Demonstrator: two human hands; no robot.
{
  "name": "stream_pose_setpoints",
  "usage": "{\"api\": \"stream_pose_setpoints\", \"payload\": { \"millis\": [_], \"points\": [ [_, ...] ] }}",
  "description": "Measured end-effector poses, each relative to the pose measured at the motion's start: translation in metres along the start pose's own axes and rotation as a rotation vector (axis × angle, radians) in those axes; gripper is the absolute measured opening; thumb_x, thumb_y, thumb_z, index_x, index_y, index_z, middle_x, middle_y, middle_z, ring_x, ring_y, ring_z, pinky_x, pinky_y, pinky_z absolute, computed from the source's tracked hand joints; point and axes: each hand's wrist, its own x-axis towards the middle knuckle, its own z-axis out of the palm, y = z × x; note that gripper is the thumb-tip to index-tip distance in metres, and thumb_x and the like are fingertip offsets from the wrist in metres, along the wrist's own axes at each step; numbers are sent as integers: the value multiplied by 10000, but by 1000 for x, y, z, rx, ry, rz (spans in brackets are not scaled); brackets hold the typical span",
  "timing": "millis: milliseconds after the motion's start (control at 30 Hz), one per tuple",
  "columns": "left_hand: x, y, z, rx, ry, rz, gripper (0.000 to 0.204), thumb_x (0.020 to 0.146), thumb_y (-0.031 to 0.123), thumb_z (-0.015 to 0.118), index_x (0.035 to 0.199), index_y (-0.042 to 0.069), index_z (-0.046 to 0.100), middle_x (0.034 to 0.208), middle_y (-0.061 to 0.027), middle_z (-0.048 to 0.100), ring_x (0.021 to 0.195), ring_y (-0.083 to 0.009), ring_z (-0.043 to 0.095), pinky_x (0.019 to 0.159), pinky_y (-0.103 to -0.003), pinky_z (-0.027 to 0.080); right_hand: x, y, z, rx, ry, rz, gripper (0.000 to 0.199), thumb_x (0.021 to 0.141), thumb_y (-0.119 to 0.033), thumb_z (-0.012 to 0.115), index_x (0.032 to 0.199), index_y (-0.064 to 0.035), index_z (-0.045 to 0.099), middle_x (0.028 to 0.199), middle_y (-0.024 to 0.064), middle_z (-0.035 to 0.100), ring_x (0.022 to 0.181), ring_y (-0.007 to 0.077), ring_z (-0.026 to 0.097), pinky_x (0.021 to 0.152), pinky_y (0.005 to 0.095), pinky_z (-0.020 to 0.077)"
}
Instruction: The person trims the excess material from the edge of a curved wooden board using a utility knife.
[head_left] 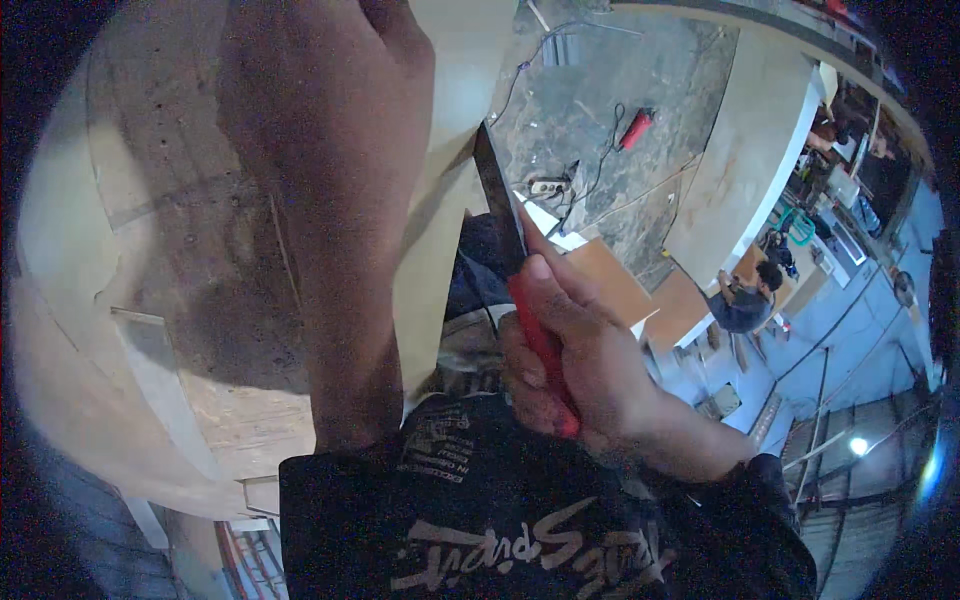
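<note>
My right hand (590, 370) is closed round the red handle of a tool (500, 190) with a long, flat, dark blade; I cannot tell whether it is a file or a knife. Its blade slants up and to the left, with the tip at the edge of a pale board (450, 110). Across the board reaches my left hand (330, 90), back upward. Its fingers run out of the picture at the top, so their grip is hidden. A shadow of my left arm falls on the wooden surface to the left.
A worn wooden panel (220, 260) spreads out on the left. On the grey floor lie a red corded tool (636, 130) and a power strip (549, 187). Brown boards (610, 280) and a large pale panel (735, 150) are to the right. Farther off sits another person (745, 305).
</note>
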Motion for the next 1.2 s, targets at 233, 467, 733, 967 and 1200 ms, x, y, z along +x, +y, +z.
{"api": "stream_pose_setpoints", "payload": {
  "millis": [233,467,733,967,1200],
  "points": [
    [1,3,-5,78,23,-9,471,961,145,623,1372,-41,485,1284,-284,572,1163,-413,605,874,-448,551,13,4,18,8,65,-80,514,1086,-332,348,1577,-290,202,535,0,438,323,114,366,295,272,321],
    [2,7,-6,164,1,-4,485,917,72,664,1362,-33,502,1290,-256,584,1178,-394,599,923,-435,526,42,0,4,32,59,-145,483,1067,-388,401,1537,-307,320,582,18,439,342,130,380,311,287,348],
    [14,-5,-17,-75,-93,-87,518,896,79,692,1371,-17,510,1306,-250,585,1208,-385,582,976,-429,476,-2,2,3,-21,48,-113,477,1074,-381,381,1537,-275,336,592,10,435,383,116,397,334,273,363],
    [7,19,-15,144,-30,-138,535,871,76,712,1361,-16,520,1289,-253,596,1201,-393,588,969,-434,477,35,-10,-11,-82,-10,-119,479,1087,-357,343,1552,-259,283,592,-10,407,371,106,363,305,243,311],
    [6,14,-14,175,-29,-134,528,875,46,686,1368,-27,513,1306,-253,589,1208,-391,588,950,-431,493,30,-1,9,-275,129,-179,480,1081,-375,368,1545,-262,308,578,-13,408,344,107,346,279,255,290]
  ]
}}
